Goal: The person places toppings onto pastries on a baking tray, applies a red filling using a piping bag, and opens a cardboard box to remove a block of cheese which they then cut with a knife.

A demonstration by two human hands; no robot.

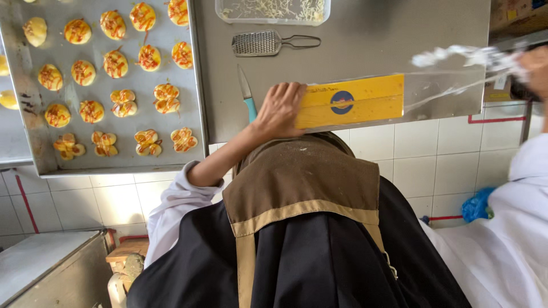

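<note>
Yellow cardboard marks the long film box, gripped at one end by the left hand at the counter's near edge; the blurred right hand clutches the clear film already drawn out past the far end. The film is unrolled but not torn off. Sauce-topped buns fill the baking tray; a grater and knife lie idle.

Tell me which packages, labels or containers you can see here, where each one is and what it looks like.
Long box: at the counter edge, left hand on its end; rectangular, yellow, with a round blue label.
Clear film: stretched from the box to the right hand, bunched white there.
Plastic tub: top of the counter, clear rectangle holding pale shreds.
Blue bag: on the floor at right, crumpled.
</note>
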